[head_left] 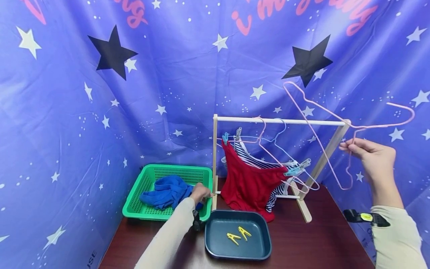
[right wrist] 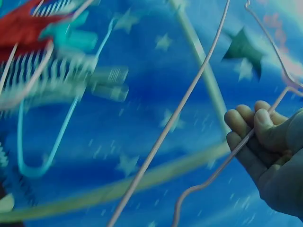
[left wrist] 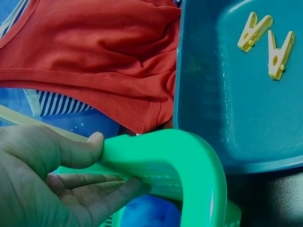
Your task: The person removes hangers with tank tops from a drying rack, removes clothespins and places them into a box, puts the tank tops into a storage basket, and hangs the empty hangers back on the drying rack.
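Observation:
In the head view, my left hand [head_left: 200,192] is at the right rim of a green plastic basket [head_left: 151,216] that holds a crumpled blue garment [head_left: 168,190]. The left wrist view has the thumb on the outside of the rim [left wrist: 199,161] and the fingers curled inside, gripping it. My right hand [head_left: 376,157], raised at the right, pinches a bare pink hanger [head_left: 356,127] by one wire, thumb against fingers. That hanger is tilted, its hook pointing right. In the right wrist view, the hanger's long wire [right wrist: 177,111] crosses the middle.
Behind the hands stands a wooden rack [head_left: 322,162] with a white top rod [head_left: 302,121]. From it hang a red top [head_left: 250,179] and a striped garment [head_left: 246,151], clipped to hangers. A dark tray [head_left: 215,246] with two yellow clothespins [head_left: 233,237] sits in front.

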`<control>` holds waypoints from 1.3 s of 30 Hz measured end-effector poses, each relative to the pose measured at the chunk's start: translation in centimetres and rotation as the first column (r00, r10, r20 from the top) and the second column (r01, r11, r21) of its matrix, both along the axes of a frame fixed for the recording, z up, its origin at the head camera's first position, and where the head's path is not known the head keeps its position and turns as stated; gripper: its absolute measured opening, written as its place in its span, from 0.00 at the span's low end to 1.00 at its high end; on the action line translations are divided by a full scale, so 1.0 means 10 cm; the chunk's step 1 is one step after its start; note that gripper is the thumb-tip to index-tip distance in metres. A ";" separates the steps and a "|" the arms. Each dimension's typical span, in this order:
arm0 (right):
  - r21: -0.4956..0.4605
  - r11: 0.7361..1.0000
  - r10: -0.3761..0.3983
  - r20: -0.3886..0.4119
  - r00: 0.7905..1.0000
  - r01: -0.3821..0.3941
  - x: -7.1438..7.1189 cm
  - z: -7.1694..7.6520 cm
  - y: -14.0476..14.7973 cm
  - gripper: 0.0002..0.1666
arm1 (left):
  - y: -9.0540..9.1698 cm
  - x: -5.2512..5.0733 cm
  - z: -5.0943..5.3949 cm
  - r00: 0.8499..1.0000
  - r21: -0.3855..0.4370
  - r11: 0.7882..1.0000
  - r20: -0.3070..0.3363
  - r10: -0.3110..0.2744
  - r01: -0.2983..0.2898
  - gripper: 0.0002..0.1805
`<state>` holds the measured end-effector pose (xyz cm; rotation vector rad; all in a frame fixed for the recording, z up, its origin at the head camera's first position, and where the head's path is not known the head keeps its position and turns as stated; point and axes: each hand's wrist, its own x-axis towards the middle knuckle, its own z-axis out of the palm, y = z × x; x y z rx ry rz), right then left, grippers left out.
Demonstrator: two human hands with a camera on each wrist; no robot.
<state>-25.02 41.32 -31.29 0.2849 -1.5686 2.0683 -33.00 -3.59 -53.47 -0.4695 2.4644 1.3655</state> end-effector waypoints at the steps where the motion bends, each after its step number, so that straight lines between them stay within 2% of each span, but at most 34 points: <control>1: 0.009 1.000 -0.003 0.016 1.000 0.003 -0.01 -0.04 0.06 0.16 | 0.00 -0.01 -0.01 1.000 0.001 1.000 -0.001 0.002 -0.002 0.11; 7: 0.125 0.991 -0.055 0.102 0.993 0.042 -0.07 -0.37 0.40 0.17 | -0.01 -0.03 -0.03 1.000 0.005 1.000 0.006 -0.005 0.005 0.10; 10: 0.166 0.985 -0.073 0.108 0.991 0.055 -0.09 -0.55 0.53 0.18 | 0.00 -0.03 -0.02 1.000 -0.023 1.000 0.012 -0.013 0.013 0.10; 14: 0.159 0.987 -0.046 0.091 0.995 0.031 -0.09 -0.77 0.66 0.20 | 0.03 0.00 0.03 1.000 -0.055 0.998 0.020 -0.001 0.002 0.11; 17: 0.176 0.984 -0.044 0.118 0.992 0.023 -0.07 -0.89 0.74 0.20 | 0.05 0.04 0.05 1.000 -0.081 0.997 0.012 0.003 -0.002 0.12; 22: 0.295 0.955 -0.074 0.158 0.985 0.024 -0.09 -1.03 0.84 0.22 | 0.04 0.04 0.04 1.000 -0.087 0.996 -0.003 -0.011 0.010 0.11; 25: 0.387 0.920 -0.128 0.158 0.979 0.057 -0.12 -1.06 0.84 0.25 | 0.04 0.04 0.05 1.000 -0.083 0.997 -0.012 -0.011 0.010 0.10; 27: 0.462 0.881 -0.193 0.162 0.968 0.098 -0.13 -1.03 0.81 0.28 | 0.04 0.05 0.06 1.000 -0.083 0.997 -0.016 -0.010 0.008 0.09; 30: 0.547 0.825 -0.270 0.164 0.949 0.140 -0.14 -0.92 0.71 0.33 | 0.04 0.05 0.06 1.000 -0.097 0.995 -0.023 -0.012 0.009 0.10; 34: 0.614 0.774 -0.329 0.179 0.927 0.156 -0.18 -0.69 0.53 0.36 | 0.05 0.06 0.06 1.000 -0.091 0.996 -0.024 -0.002 0.000 0.09; 35: 0.631 0.760 -0.342 0.186 0.921 0.155 -0.19 -0.64 0.49 0.34 | 0.05 0.06 0.06 1.000 -0.088 0.996 -0.023 0.000 -0.002 0.09; 37: 0.670 0.728 -0.366 0.199 0.909 0.147 -0.23 -0.55 0.43 0.25 | 0.05 0.06 0.05 1.000 -0.086 0.996 -0.023 0.001 -0.003 0.09; 39: 0.740 0.659 -0.402 0.191 0.896 0.137 -0.27 -0.49 0.39 0.13 | 0.05 0.06 0.05 1.000 -0.087 0.996 -0.025 0.001 -0.003 0.08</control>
